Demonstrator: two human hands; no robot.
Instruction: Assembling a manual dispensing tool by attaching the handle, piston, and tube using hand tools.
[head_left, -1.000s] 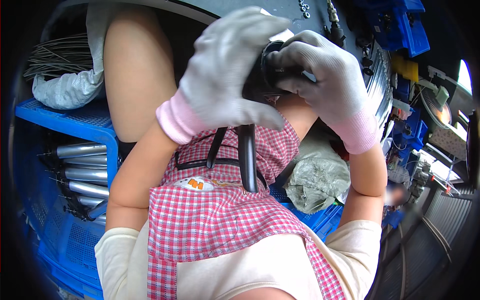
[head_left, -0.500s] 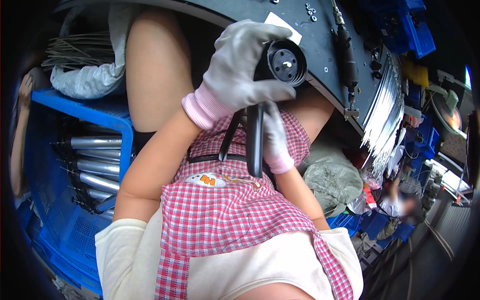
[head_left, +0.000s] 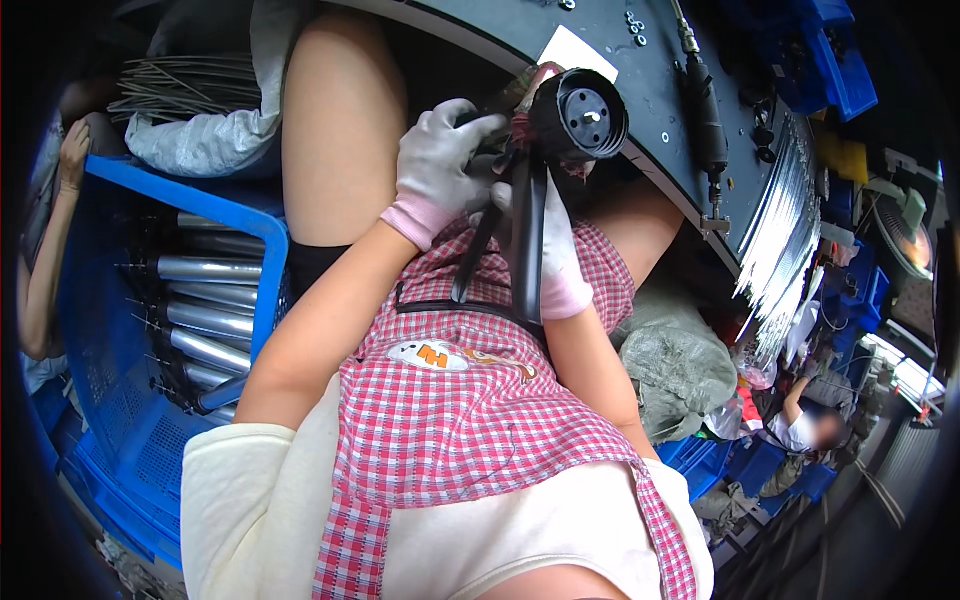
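Note:
A black stand-like part with a round ribbed head (head_left: pixel 588 118) and long black legs (head_left: pixel 529 245) is held up over my lap. My right hand (head_left: pixel 560 250), in a grey glove with a pink cuff, is closed round the stand from behind the legs; its fingertips are partly hidden. My left hand (head_left: pixel 440 165), gloved the same way, is just left of the head with bent fingers round something dark that I cannot make out. Dark red and greenish cloth-like material (head_left: pixel 522 128) shows beside and behind the head.
A dark worktable (head_left: pixel 640 85) holds a white card (head_left: pixel 580 52), small nuts and a black power driver (head_left: pixel 705 120). Thin metal rods (head_left: pixel 775 240) lie along its edge. At left, a blue crate (head_left: pixel 180 195) contains silver tubes (head_left: pixel 210 270); another person's arm (head_left: pixel 50 240) is beside it.
My left hand has come off the round head and moved down and left. The head has shifted slightly right, uncovering the cloth-like material. My right hand still holds the stand.

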